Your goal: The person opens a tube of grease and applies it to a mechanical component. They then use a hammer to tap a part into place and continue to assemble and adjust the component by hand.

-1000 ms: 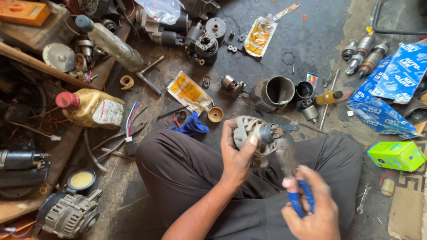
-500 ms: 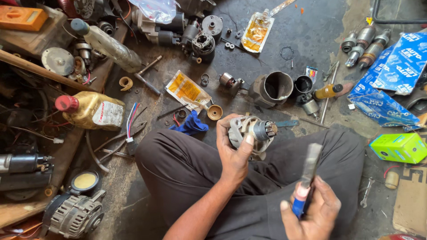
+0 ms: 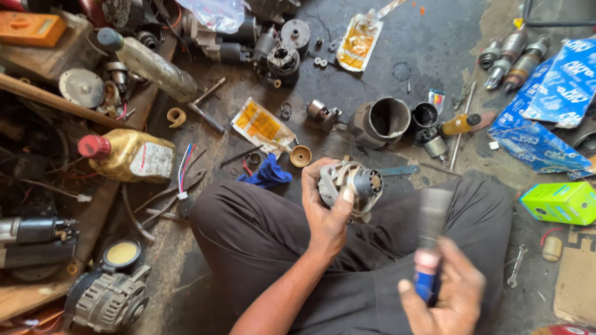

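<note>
Left hand [image 3: 327, 214] clenched around a grey metal housing [image 3: 349, 185], held above the lap; the thumb lies across its near face, and a ribbed cylindrical end projects to the right, clear of the fingers. Right hand [image 3: 448, 296] clenched on the blue-and-pink handle of a tool [image 3: 429, 248], blurred, its grey shaft pointing up and standing apart from the housing, lower and to the right.

Packages on the floor: a flat yellow sachet [image 3: 262, 126] with a clear border just beyond the left knee; a second yellow sachet [image 3: 358, 41] farther off, near the top centre; a gold oil bottle [image 3: 128, 156] with red cap and white label lying on its side at left; a clear plastic bottle [image 3: 151, 63] lying above it; an orange box [image 3: 30, 28] at the top-left corner; blue printed wrappers [image 3: 546, 118] at right; a bright green box [image 3: 560, 202] beside the right knee; a small yellow bottle [image 3: 458, 125] with black cap near the open metal cylinder [image 3: 382, 120].
</note>
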